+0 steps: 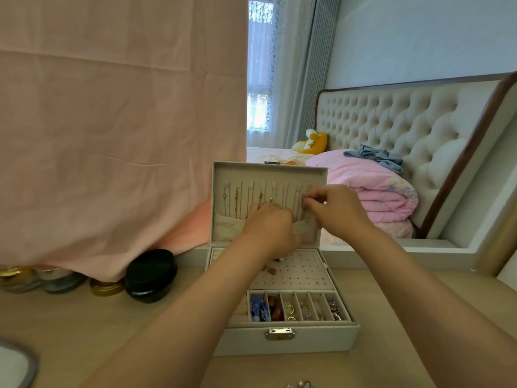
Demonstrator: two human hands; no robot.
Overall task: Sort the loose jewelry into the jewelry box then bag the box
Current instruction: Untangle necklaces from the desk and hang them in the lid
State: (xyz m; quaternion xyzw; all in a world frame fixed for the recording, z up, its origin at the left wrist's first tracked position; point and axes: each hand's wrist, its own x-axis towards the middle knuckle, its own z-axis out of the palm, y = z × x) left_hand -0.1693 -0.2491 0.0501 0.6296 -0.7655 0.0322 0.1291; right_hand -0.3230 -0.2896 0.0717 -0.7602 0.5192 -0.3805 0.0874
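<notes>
Box: we see it (307,340) open on the table (84,326), right of centre, clasp side nearest us.
Lid: it (268,172) stands upright at the far side of the box, its lining facing us.
Necklaces: several (236,200) hang in a row from hooks inside the lid, their lower ends tucked into a pocket (226,226) along its bottom.
Left hand: it (268,222) reaches over the box to the middle of the lid, fingers curled at the pocket's top edge; the fingertips are hidden, so we cannot tell whether it holds anything.
Right hand: it (335,208) is at the lid's right end, thumb and forefinger closed in a pinch on what looks like a thin chain (298,203) hanging there.
Tray: a panel (302,271) dotted with holes lies in the far half of the box, a few small pieces on it.
Compartments: narrow slots along the near side hold blue beads (258,308), gold rings (289,309) and silvery pieces.
Loose jewelry: a few shiny pieces (300,384) lie on the table at the near edge, well apart from the box.
Left side: a black jar (151,274) and a gold-lidded jar (106,287) sit under a hanging pink cloth (112,121).
Far right: a folded pink quilt (372,189) lies on a bed.
</notes>
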